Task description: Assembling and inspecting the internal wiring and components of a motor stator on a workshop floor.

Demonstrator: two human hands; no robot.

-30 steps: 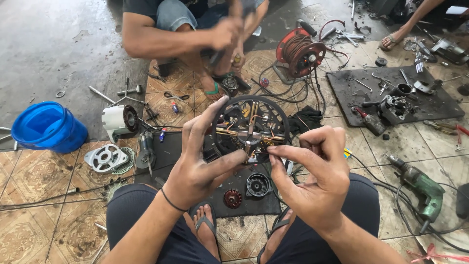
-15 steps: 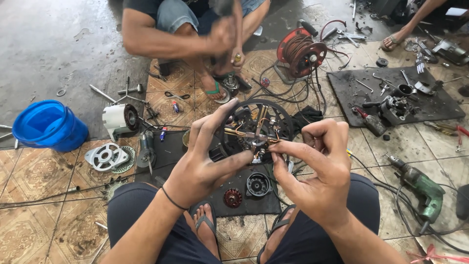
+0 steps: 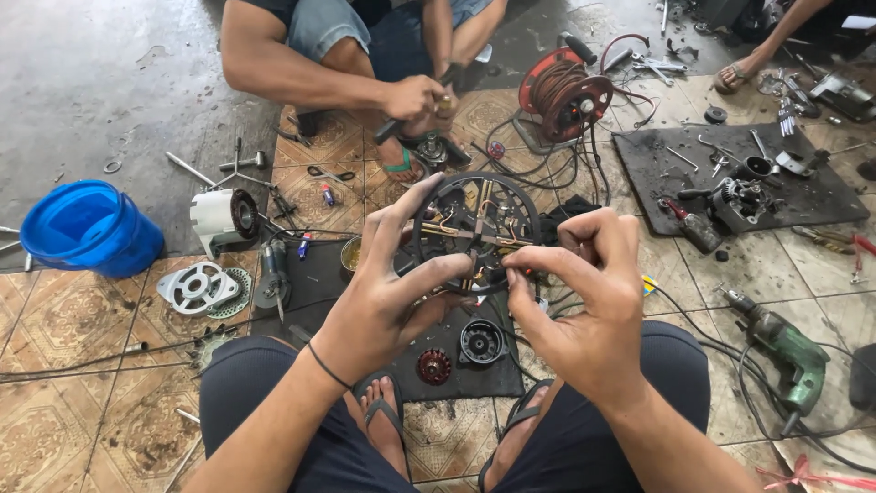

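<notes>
I hold a round black ring-shaped motor part [image 3: 474,228] with spokes and copper wiring up in front of me. My left hand [image 3: 388,292] grips its left rim, thumb across the lower edge, fingers spread on the upper rim. My right hand [image 3: 584,292] pinches at the wiring on the ring's lower right. Below, on a dark mat [image 3: 447,342] between my knees, lie a small black round part [image 3: 482,342] and a dark red rotor [image 3: 434,366].
Another person squats opposite, their hands [image 3: 415,99] working with a tool. A blue bucket [image 3: 89,228] sits left, a white motor housing [image 3: 224,216] and a metal end plate [image 3: 196,288] nearby. A red cable reel [image 3: 561,91] stands behind, a green drill [image 3: 785,351] right, tools on a black mat [image 3: 730,164].
My hands and the ring have shifted slightly; my right fingers have closed in on the wiring at the lower right. The other person's hands have kept working.
</notes>
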